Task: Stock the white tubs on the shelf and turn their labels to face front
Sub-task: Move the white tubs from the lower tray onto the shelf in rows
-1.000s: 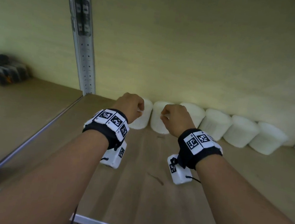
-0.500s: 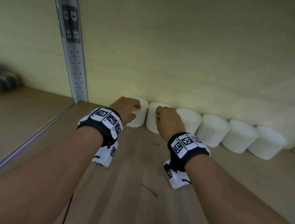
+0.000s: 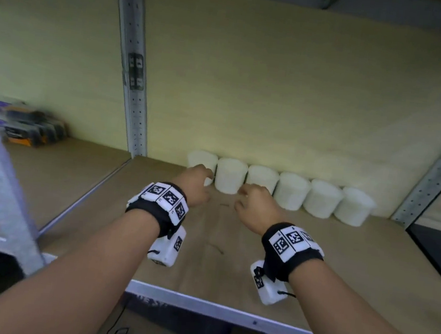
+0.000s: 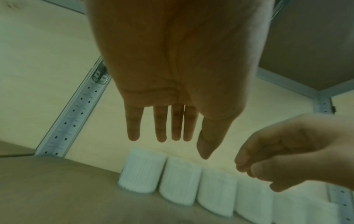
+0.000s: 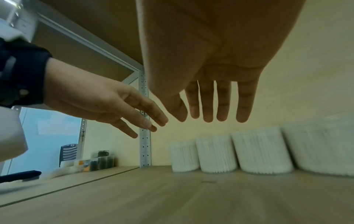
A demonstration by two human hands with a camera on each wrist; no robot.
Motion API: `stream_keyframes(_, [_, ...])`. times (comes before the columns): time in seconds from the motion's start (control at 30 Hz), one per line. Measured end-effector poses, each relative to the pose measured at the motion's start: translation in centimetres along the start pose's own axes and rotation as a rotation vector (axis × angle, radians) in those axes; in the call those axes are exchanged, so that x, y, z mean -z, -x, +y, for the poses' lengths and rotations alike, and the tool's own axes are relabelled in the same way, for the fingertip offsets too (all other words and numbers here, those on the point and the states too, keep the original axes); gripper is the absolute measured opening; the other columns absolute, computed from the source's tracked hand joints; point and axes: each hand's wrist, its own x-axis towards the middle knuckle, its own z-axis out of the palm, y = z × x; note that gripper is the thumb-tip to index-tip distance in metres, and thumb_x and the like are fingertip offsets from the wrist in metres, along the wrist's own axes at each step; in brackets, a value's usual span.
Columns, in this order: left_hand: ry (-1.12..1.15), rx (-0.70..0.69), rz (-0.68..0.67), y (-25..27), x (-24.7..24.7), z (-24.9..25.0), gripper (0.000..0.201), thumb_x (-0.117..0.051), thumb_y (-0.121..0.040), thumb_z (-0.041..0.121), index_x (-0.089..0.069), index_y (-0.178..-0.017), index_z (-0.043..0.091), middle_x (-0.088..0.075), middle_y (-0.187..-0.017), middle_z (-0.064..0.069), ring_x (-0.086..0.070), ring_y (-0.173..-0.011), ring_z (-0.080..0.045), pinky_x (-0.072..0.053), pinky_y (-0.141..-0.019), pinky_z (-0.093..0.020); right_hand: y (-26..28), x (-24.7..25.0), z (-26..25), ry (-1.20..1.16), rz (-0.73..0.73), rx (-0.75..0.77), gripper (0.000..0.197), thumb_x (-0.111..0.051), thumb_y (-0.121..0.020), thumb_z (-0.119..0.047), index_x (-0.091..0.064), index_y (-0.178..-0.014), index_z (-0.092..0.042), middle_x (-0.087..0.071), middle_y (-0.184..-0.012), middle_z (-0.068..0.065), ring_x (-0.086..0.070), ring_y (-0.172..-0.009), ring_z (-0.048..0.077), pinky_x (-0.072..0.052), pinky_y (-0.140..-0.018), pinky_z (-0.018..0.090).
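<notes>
Several white ribbed tubs [image 3: 230, 176] stand upright in one row against the back wall of the wooden shelf [image 3: 340, 263]. No label shows on the sides facing me. My left hand [image 3: 203, 177] hovers just in front of the leftmost tub [image 4: 141, 171], fingers straight, holding nothing. In front of the second and third tubs my right hand [image 3: 246, 197] hangs above the board with relaxed fingers and nothing in it. The right wrist view shows the right hand [image 5: 210, 116] spread above the tubs [image 5: 216, 154], apart from them.
A perforated metal upright [image 3: 131, 74] stands left of the row, another [image 3: 438, 175] at the right end. Dark and orange boxes [image 3: 31, 126] lie on the neighbouring shelf to the left. A grey metal rail [image 3: 198, 301] edges the shelf front. Bare board lies before the tubs.
Both hands were curled at the two leftmost tubs. They have drawn back from the tubs and their fingers have straightened. The head view has pulled back from the shelf.
</notes>
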Motion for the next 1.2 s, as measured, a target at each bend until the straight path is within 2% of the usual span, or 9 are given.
stream_keyframes(0.17, [-0.037, -0.049, -0.009, 5.1, 0.0, 2.7, 0.052, -0.061, -0.088, 0.024, -0.047, -0.137, 0.014, -0.042, -0.143, -0.005, -0.045, -0.129, -0.022, -0.038, -0.102, -0.029, 5.3, 1.2, -0.2, -0.018, 0.014, -0.022, 0.037, -0.056, -0.086, -0.021, -0.061, -0.119, -0.008, -0.061, -0.121, 0.011, -0.053, -0.114, 0.026, -0.047, -0.096, 0.036])
stream_keyframes(0.4, [-0.006, -0.052, 0.001, 11.5, -1.3, 4.7, 0.05, -0.063, -0.086, 0.024, -0.05, -0.133, 0.013, -0.051, -0.137, -0.006, -0.051, -0.123, -0.021, -0.042, -0.1, -0.03, 11.8, 1.9, -0.8, -0.023, -0.037, -0.078, 0.04, -0.054, -0.088, -0.022, -0.056, -0.125, -0.009, -0.055, -0.129, 0.012, -0.049, -0.122, 0.027, -0.043, -0.099, 0.032])
stream_keyframes(0.6, [0.007, -0.034, -0.062, 15.7, -4.0, 4.9, 0.043, -0.062, -0.086, 0.025, -0.055, -0.127, 0.014, -0.057, -0.131, -0.005, -0.054, -0.119, -0.022, -0.044, -0.1, -0.032, 16.2, 0.5, -0.7, -0.017, -0.028, -0.111, 0.038, -0.056, -0.082, -0.03, -0.06, -0.117, -0.017, -0.061, -0.122, 0.005, -0.057, -0.112, 0.024, -0.05, -0.093, 0.039])
stream_keyframes(0.73, [0.038, -0.012, -0.145, 18.4, -7.1, 4.3, 0.041, -0.063, -0.085, 0.025, -0.055, -0.124, 0.015, -0.057, -0.128, -0.003, -0.056, -0.115, -0.021, -0.044, -0.096, -0.029, 19.1, -1.6, -0.7, -0.034, -0.068, -0.138, 0.035, -0.055, -0.083, -0.027, -0.06, -0.116, -0.018, -0.058, -0.124, 0.005, -0.056, -0.114, 0.025, -0.049, -0.095, 0.037])
stream_keyframes(0.83, [0.034, 0.012, -0.188, 19.9, -9.7, 3.5, 0.039, -0.065, -0.082, 0.024, -0.056, -0.119, 0.017, -0.059, -0.123, -0.004, -0.059, -0.111, -0.023, -0.047, -0.095, -0.03, 20.9, -3.9, -0.6, -0.018, -0.086, -0.112, 0.03, -0.055, -0.084, -0.026, -0.061, -0.111, -0.017, -0.06, -0.119, 0.006, -0.053, -0.114, 0.027, -0.045, -0.097, 0.034])
stream_keyframes(0.9, [0.053, 0.015, -0.21, 20.6, -11.5, 3.0, 0.039, -0.067, -0.081, 0.023, -0.058, -0.118, 0.015, -0.061, -0.121, -0.005, -0.06, -0.109, -0.024, -0.049, -0.095, -0.031, 21.9, -5.2, -0.5, 0.004, -0.066, -0.08, 0.029, -0.055, -0.084, -0.024, -0.061, -0.111, -0.016, -0.059, -0.118, 0.006, -0.048, -0.116, 0.028, -0.04, -0.101, 0.034])
stream_keyframes(1.0, [0.076, 0.023, -0.255, 21.4, -14.2, 2.3, 0.04, -0.068, -0.08, 0.023, -0.059, -0.118, 0.012, -0.063, -0.119, -0.008, -0.06, -0.109, -0.024, -0.05, -0.096, -0.035, 23.1, -7.2, -0.1, -0.032, -0.021, -0.06, 0.026, -0.056, -0.083, -0.021, -0.062, -0.107, -0.014, -0.058, -0.115, 0.007, -0.049, -0.116, 0.027, -0.043, -0.1, 0.035])
stream_keyframes(1.2, [0.119, 0.095, -0.36, 22.5, -19.6, 0.6, 0.039, -0.068, -0.08, 0.021, -0.061, -0.116, 0.008, -0.065, -0.117, -0.011, -0.061, -0.108, -0.027, -0.047, -0.087, -0.029, 25.0, -12.5, 1.6, -0.069, -0.218, -0.139, 0.028, -0.059, -0.082, -0.021, -0.062, -0.109, -0.015, -0.055, -0.114, 0.007, -0.051, -0.113, 0.027, -0.048, -0.095, 0.04])
